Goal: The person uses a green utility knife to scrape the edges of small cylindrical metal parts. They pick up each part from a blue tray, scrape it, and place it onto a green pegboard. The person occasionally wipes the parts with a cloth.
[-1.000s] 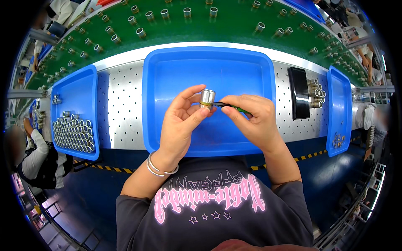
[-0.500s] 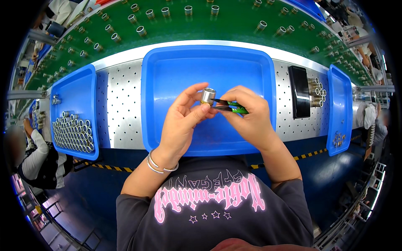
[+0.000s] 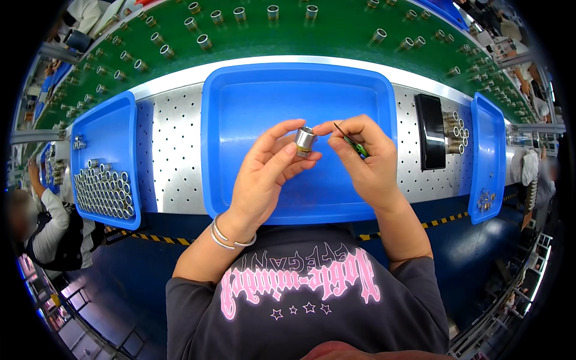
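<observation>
Above the large blue tray (image 3: 240,71), my left hand (image 3: 264,159) pinches a short silver metal sleeve (image 3: 305,139) with a yellowish band low on it. The sleeve's open end faces up and tilts slightly. My right hand (image 3: 369,159) holds small green-handled thread snips (image 3: 358,147) in its palm, their dark blades pointing up and left. Its extended index fingertip touches the sleeve's upper rim. Part of the snips is hidden by the fingers.
At the left, a blue tray (image 3: 135,162) carries many packed sleeves. On the right lie a black phone (image 3: 428,132), a group of sleeves (image 3: 457,133), and a blue tray (image 3: 474,156) with small scraps. Beyond runs a green conveyor (image 3: 336,39) dotted with sleeves. A co-worker (image 3: 54,225) sits far left.
The snips' blades have come away from the sleeve and turned upward in my right hand. Its index finger now reaches the sleeve's rim. The sleeve has shifted slightly right and tilted.
</observation>
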`<state>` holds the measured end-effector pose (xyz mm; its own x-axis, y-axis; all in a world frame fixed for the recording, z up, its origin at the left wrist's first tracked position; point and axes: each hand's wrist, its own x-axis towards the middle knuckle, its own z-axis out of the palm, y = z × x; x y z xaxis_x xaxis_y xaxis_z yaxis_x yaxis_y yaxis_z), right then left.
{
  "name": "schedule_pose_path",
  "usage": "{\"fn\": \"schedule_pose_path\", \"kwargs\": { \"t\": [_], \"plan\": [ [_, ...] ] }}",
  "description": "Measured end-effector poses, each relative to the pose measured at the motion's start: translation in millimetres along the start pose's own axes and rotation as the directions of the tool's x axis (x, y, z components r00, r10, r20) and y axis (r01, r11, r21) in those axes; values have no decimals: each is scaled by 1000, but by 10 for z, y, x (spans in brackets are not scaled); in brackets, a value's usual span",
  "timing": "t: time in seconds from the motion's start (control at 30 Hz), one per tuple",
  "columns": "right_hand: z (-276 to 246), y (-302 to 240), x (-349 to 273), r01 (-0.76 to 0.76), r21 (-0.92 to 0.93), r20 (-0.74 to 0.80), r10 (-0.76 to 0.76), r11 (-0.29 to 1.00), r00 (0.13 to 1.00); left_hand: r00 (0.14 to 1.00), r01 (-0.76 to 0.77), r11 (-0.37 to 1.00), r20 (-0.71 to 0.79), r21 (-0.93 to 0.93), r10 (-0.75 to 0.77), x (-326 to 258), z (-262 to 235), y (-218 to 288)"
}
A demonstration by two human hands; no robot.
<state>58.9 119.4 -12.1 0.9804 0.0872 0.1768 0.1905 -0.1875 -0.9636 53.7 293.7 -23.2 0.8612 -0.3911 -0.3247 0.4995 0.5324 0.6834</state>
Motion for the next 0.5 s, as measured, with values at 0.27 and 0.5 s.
{"fn": "schedule_pose_path", "kwargs": {
  "t": [0.27,0.5],
  "plan": [
    [11,-31,-11,112,-131,22,-110,985,994,998,-40,994,53,103,35,36,-21,-43],
    [-15,-79,-35,189,-202,43,-184,961,982,998,-64,973,36,221,57,16,26,-23]
  ]
}}
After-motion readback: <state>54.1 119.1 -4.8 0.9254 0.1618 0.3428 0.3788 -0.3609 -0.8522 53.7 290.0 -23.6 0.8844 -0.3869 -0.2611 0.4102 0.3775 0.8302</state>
